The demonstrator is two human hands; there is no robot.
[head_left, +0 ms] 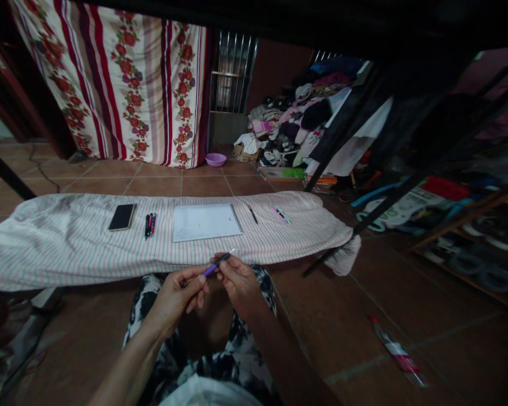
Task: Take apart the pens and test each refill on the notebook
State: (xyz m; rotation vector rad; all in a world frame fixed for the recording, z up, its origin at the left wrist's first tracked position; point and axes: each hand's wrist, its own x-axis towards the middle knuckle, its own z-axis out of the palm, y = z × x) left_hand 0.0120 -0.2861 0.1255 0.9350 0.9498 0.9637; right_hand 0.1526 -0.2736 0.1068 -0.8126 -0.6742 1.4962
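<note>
Both of my hands hold one purple and black pen (211, 268) above my lap, its tip end pointing up and to the right. My left hand (182, 290) pinches the purple end. Around the black grip, near the silvery tip, the fingers of my right hand (236, 277) are closed. Beyond the hands, a spiral notebook (205, 221) lies on the striped cloth (88, 248). Left of it are several pens (150, 224) side by side and a dark phone (122, 217). To its right lie a slim red and black pen (253, 213) and a pink and white item (280, 214).
Dark metal bars (342, 141) slant down at the right of the cloth-covered surface. A plastic bottle (398, 352) lies on the tiled floor at the right. Farther off are a purple basin (215, 159), a heap of clothes (296, 118) and a floral curtain (122, 84).
</note>
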